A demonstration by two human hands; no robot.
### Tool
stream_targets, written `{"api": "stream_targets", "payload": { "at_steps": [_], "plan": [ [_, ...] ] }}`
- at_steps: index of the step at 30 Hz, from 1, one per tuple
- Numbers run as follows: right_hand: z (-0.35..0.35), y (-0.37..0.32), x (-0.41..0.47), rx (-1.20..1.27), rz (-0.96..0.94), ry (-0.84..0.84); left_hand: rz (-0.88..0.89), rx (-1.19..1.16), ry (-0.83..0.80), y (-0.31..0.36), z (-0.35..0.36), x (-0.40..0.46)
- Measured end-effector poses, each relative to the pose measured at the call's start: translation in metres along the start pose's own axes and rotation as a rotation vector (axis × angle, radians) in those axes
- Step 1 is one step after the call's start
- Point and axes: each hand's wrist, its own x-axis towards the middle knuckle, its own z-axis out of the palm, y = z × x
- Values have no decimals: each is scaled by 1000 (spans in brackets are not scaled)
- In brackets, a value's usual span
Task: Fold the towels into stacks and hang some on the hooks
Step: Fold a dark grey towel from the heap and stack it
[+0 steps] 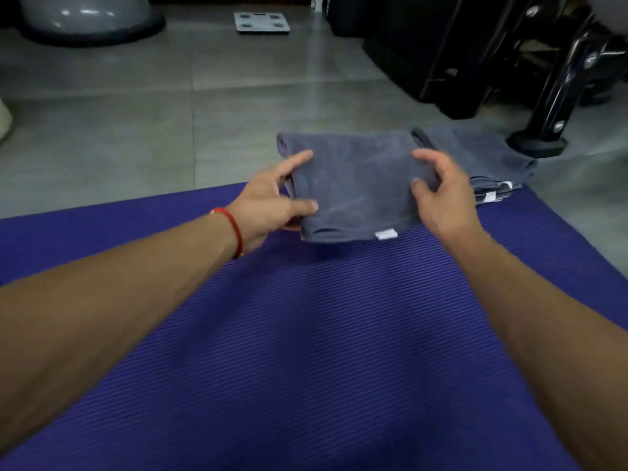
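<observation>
Big purple ribbed mat [306,351] filling the whole near half, laid on a grey tiled floor [136,113]. Far right, a chunk of black gym equipment [475,56] with shiny bolts, its foot planted just beside the towels. Far left, a grey half-dome balance trainer [88,15]; a flat grey bathroom scale [262,22] further right along the far edge.

Folded grey towel [356,185] held up over the far edge of the mat, shadow underneath so looks lifted off it, small white tag [385,234] at the near edge. Just to its right and a bit farther, a stack of folded grey towels [482,158] sitting half on the mat, half on the floor, white tags poking out at the near right corner.

Left hand [272,205] gripping the towel's left edge: thumb on top, index stretched along the far side, other fingers tucked under. Right hand [441,192] pinching the right edge, thumb and curled fingers closing on the fabric. Red thread bracelet [234,229] on the left wrist.
</observation>
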Motion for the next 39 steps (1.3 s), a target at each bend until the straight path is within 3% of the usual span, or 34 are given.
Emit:
{"api": "stream_targets", "payload": {
  "at_steps": [4,7,9,12,16,19,25,30,34,39],
  "plan": [
    [16,3,55,-281,132,-7,-70,4,114,-5,-10,45],
    [44,7,25,-472,132,-118,-142,380,122,-46,-43,24],
    [68,6,-22,-468,35,-237,-66,676,26,-80,-73,-16],
    [100,1,-99,-434,-217,-383,4,943,-112,-123,-123,-104],
    [131,-23,-171,-457,-526,-766,-11,1210,-96,-172,-182,-238],
    [155,-58,-200,-514,-710,-942,-33,1312,-85,-195,-204,-319],
    [215,-167,-247,-516,-938,-1092,-189,1188,298,-238,-213,-436],
    [275,-238,-313,-598,-1097,-1272,-413,1246,393,-247,-221,-471],
    [326,-235,-382,-710,-931,-1352,-586,1090,614,-248,-268,-474],
    [340,-223,-418,-729,-701,-1335,-609,1315,853,-230,-357,-489]
  ]
}}
